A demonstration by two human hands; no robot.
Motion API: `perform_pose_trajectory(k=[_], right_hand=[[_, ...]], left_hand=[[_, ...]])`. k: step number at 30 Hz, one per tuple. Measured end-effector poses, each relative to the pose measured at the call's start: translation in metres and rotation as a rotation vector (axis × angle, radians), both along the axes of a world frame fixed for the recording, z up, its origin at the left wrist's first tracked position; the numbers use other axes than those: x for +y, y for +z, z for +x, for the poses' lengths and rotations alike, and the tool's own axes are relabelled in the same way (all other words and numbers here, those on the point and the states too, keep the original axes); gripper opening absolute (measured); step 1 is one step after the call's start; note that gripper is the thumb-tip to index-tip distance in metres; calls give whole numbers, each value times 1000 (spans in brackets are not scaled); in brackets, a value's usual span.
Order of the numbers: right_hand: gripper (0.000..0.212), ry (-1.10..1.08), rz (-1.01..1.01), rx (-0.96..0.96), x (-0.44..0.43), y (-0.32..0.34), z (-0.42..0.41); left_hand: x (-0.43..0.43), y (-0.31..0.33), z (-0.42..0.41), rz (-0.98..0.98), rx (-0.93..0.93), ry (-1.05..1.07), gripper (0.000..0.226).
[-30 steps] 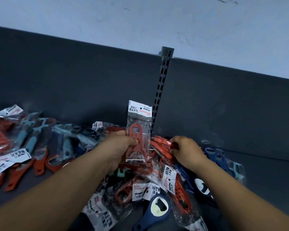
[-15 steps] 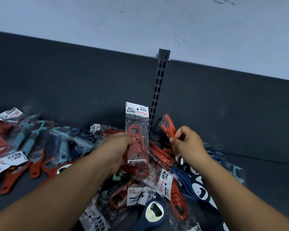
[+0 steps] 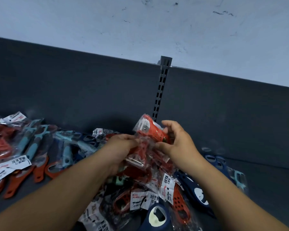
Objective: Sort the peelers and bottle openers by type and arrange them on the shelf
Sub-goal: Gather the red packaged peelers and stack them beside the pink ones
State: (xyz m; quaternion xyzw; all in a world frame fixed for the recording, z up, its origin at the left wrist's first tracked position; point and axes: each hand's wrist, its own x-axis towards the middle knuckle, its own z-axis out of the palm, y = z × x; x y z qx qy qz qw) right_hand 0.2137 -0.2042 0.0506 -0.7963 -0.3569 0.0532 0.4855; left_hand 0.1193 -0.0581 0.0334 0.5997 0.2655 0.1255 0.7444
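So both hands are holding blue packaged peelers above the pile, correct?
No, the colour is wrong: the packaged peelers held by the left hand and right hand above the pile are red, not blue, as the head view shows.

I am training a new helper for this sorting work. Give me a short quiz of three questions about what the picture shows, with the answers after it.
1. True or false: the left hand lies flat and empty on the shelf.
2. What colour is the packaged peeler that the right hand holds up? A. blue B. red C. green
3. Fill in: the dark blue bottle opener at the bottom edge has a ___ centre.

Key: 1. False, it grips a red packet. 2. B. 3. white.
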Motion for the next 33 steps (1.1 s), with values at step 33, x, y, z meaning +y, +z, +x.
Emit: perform_pose_trajectory(k=[33], right_hand=[[25,-15,110,86,25,-7,-36]], left_hand=[[-21,18,-18,-100,-179,-125,44]])
